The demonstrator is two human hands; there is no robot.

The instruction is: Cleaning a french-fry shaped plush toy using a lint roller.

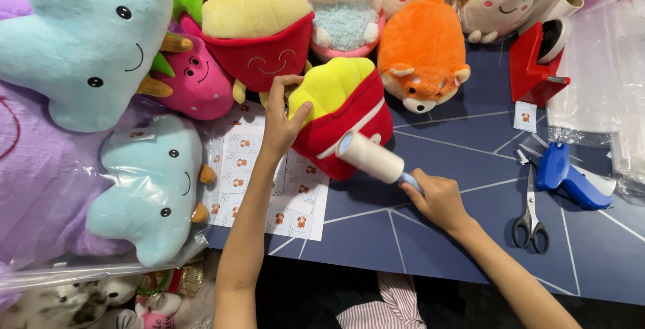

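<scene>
- A red and yellow plush toy shaped like a carton of fries (346,117) lies tilted at the centre of the frame on a dark blue table (457,248).
- The left hand (282,124) grips the plush at its yellow top, fingers and thumb closed around the edge.
- The right hand (437,198), just right of centre, is wrapped tight around the blue handle of a lint roller (373,158); the white roll touches the red side of the plush.
- A sheet of small stickers (238,168) lies flat under the left forearm, just left of the plush.
- An orange fox plush (423,54) sits just beside the fries plush, to its upper right.
- A second, upright fries plush (259,37) stands above it, near the top centre.
- A pale blue plush in a clear bag (154,188) lies at lower left.
- At right: a red tape dispenser (534,67), scissors (531,215) and a blue tagging gun (568,174).
</scene>
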